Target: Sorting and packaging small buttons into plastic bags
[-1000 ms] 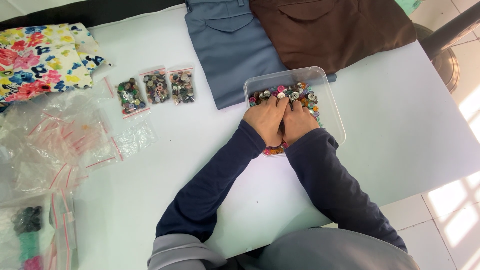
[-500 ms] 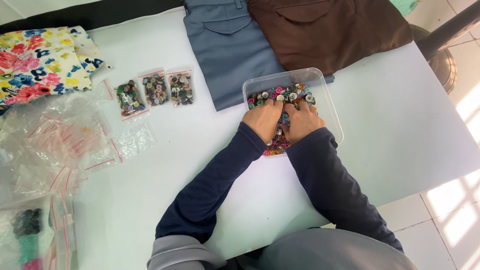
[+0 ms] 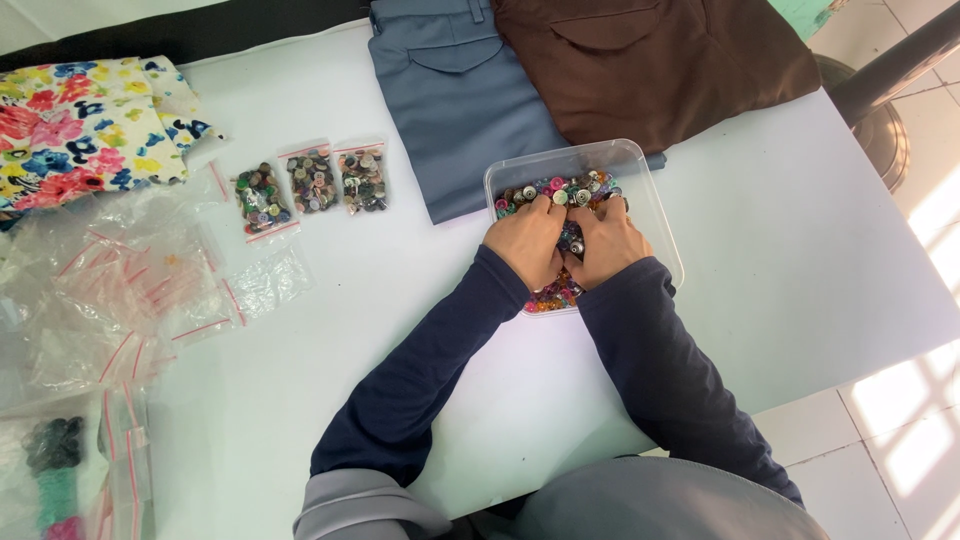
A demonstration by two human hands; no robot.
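Digging in glossy round buttons (image 3: 575,190) | clear square plastic tub (image 3: 660,200) | left hand (image 3: 527,240), right hand (image 3: 610,240): fingers buried, grip unclear

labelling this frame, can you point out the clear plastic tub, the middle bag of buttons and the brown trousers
clear plastic tub (image 3: 664,215), head view, on its bare right rim
middle bag of buttons (image 3: 312,181), head view, on the buttons inside the bag
brown trousers (image 3: 680,70), head view, on the cloth below the pocket flap

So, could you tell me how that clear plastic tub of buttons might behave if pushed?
The clear tub looks thin-walled, so it probably flexes. On the smooth white table it likely slides easily. Its loose buttons would probably shift and rattle.
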